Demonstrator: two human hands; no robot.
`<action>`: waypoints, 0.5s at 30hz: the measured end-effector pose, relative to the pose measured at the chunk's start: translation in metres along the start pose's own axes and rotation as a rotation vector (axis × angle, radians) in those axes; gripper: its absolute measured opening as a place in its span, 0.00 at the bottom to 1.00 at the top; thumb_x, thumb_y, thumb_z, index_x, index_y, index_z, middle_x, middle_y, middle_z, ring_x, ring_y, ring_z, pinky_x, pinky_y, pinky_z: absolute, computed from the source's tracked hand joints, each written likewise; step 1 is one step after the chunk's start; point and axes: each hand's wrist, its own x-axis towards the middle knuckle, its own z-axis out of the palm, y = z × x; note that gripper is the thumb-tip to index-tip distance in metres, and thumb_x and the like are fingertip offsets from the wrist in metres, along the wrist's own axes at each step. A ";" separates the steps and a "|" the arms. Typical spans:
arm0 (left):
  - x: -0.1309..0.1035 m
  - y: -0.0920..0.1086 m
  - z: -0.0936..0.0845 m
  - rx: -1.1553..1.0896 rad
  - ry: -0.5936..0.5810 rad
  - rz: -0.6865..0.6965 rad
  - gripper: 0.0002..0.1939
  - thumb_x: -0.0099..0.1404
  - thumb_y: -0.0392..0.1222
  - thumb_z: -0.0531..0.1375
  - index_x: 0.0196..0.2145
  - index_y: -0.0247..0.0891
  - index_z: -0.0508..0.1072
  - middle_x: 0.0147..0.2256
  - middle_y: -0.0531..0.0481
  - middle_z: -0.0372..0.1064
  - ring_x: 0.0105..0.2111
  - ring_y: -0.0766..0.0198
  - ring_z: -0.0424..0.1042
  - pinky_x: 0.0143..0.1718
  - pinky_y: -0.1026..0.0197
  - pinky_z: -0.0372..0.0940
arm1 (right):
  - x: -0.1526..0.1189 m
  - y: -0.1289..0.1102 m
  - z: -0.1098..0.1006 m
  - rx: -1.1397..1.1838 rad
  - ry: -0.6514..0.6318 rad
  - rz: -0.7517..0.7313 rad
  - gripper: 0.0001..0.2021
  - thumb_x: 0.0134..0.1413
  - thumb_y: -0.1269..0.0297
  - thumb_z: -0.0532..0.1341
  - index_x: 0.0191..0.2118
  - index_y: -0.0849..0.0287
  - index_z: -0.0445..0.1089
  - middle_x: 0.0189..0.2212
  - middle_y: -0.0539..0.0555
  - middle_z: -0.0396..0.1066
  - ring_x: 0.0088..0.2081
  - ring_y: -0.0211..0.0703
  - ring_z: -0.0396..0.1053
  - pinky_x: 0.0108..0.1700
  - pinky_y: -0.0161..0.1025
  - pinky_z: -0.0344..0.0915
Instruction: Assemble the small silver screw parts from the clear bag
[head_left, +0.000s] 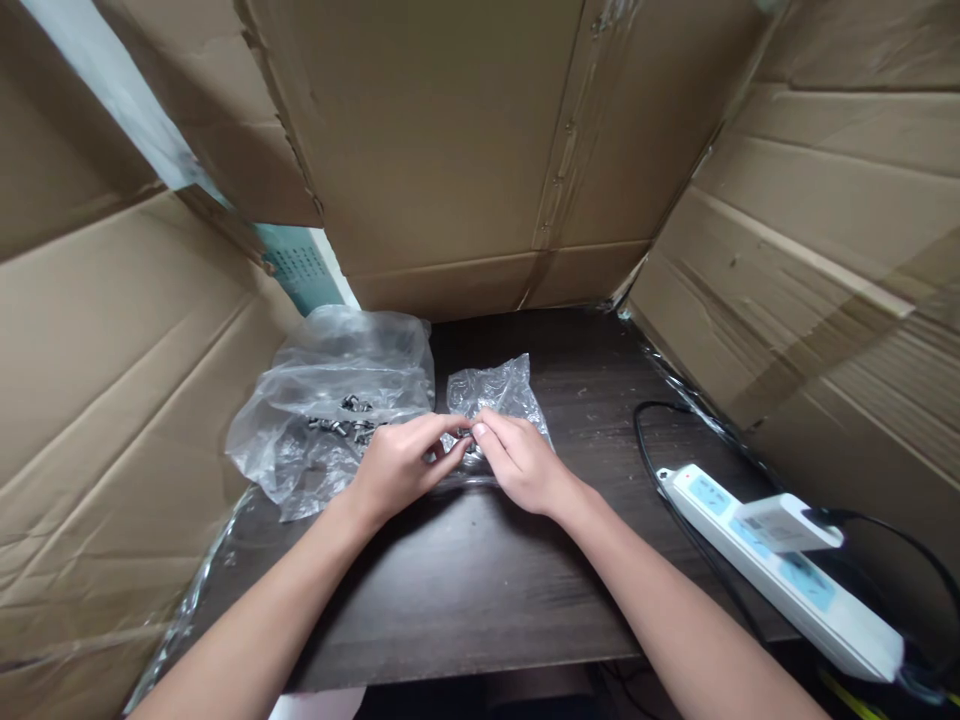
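My left hand (401,462) and my right hand (519,458) meet above the dark table (472,590), fingertips close together. Both are closed in a pinch around something small and dark, mostly hidden by the fingers. Just behind and beneath them lies a small clear plastic bag (499,385). To the left of my left hand, a larger clear plastic bag (352,345) lies spread out, with several small dark metallic parts (341,428) in or on it.
Cardboard walls (450,130) enclose the table at the back and both sides. On the right lies a white power strip (787,575) with a white adapter (784,522) plugged in. A black cable (637,430) curves beside it.
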 end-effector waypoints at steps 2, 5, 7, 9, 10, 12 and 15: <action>0.000 0.000 0.000 -0.013 -0.002 -0.008 0.07 0.69 0.38 0.60 0.44 0.36 0.74 0.33 0.51 0.77 0.23 0.71 0.73 0.28 0.68 0.68 | 0.000 0.000 0.000 0.010 -0.006 0.003 0.13 0.70 0.63 0.48 0.32 0.56 0.61 0.28 0.50 0.67 0.31 0.41 0.65 0.36 0.38 0.58; -0.001 -0.001 0.001 -0.014 0.001 -0.019 0.06 0.69 0.38 0.61 0.44 0.36 0.74 0.34 0.51 0.77 0.23 0.71 0.73 0.29 0.68 0.68 | 0.000 -0.001 -0.001 0.040 -0.012 -0.012 0.10 0.70 0.64 0.49 0.37 0.56 0.65 0.33 0.51 0.71 0.35 0.42 0.68 0.39 0.38 0.60; -0.001 -0.001 0.001 -0.016 -0.003 -0.025 0.07 0.69 0.37 0.61 0.44 0.36 0.74 0.34 0.51 0.77 0.24 0.71 0.73 0.29 0.68 0.68 | 0.000 -0.002 -0.001 0.058 -0.012 -0.023 0.08 0.69 0.65 0.51 0.40 0.56 0.66 0.37 0.52 0.72 0.38 0.43 0.69 0.41 0.39 0.61; -0.002 -0.002 0.001 -0.019 -0.010 -0.025 0.07 0.69 0.37 0.61 0.44 0.36 0.74 0.34 0.52 0.77 0.24 0.71 0.73 0.28 0.68 0.68 | 0.000 -0.002 -0.001 0.066 -0.015 -0.026 0.07 0.68 0.66 0.51 0.42 0.56 0.66 0.38 0.52 0.73 0.39 0.43 0.69 0.42 0.39 0.61; -0.002 -0.002 0.001 -0.018 -0.014 -0.024 0.07 0.69 0.37 0.61 0.45 0.36 0.74 0.34 0.52 0.77 0.24 0.71 0.73 0.28 0.68 0.68 | -0.001 -0.002 -0.001 0.066 -0.016 -0.029 0.07 0.68 0.66 0.51 0.42 0.56 0.66 0.38 0.52 0.72 0.39 0.44 0.69 0.42 0.39 0.61; -0.002 -0.002 0.002 -0.015 -0.010 -0.016 0.08 0.69 0.37 0.61 0.45 0.36 0.74 0.34 0.52 0.77 0.24 0.71 0.72 0.28 0.68 0.67 | -0.001 -0.002 -0.001 0.065 -0.014 -0.034 0.07 0.68 0.66 0.51 0.41 0.56 0.65 0.37 0.52 0.72 0.38 0.43 0.69 0.41 0.39 0.60; -0.002 -0.002 0.002 -0.015 0.008 -0.005 0.08 0.69 0.37 0.61 0.45 0.36 0.74 0.34 0.52 0.77 0.23 0.72 0.72 0.28 0.68 0.67 | -0.001 -0.001 0.000 0.062 -0.007 -0.038 0.09 0.69 0.65 0.49 0.39 0.56 0.64 0.34 0.51 0.70 0.35 0.42 0.67 0.39 0.39 0.59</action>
